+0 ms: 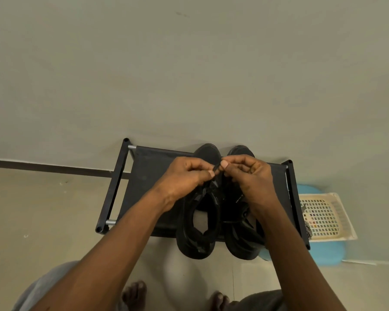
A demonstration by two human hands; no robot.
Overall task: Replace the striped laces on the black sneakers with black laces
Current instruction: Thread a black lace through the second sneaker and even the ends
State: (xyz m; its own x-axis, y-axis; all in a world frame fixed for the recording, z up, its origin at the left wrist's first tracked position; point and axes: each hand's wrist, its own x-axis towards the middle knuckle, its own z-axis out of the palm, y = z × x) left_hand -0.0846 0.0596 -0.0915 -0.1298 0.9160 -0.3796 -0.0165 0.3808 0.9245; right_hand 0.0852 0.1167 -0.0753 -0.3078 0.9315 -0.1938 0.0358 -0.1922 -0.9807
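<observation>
Two black sneakers stand side by side on a low black rack (148, 167), toes toward the wall. Over the left sneaker (198, 230), my left hand (184, 176) and my right hand (249, 176) meet and both pinch a black lace (216, 169) between thumb and fingers. The lace runs down to the eyelets of that shoe. My right forearm covers much of the right sneaker (240, 243). A striped lace (307, 227) lies at the rack's right edge, on a basket.
A cream perforated plastic basket (323, 216) sits right of the rack on a blue mat (326, 254). The wall rises directly behind the rack. My bare feet (135, 295) stand on the tiled floor in front.
</observation>
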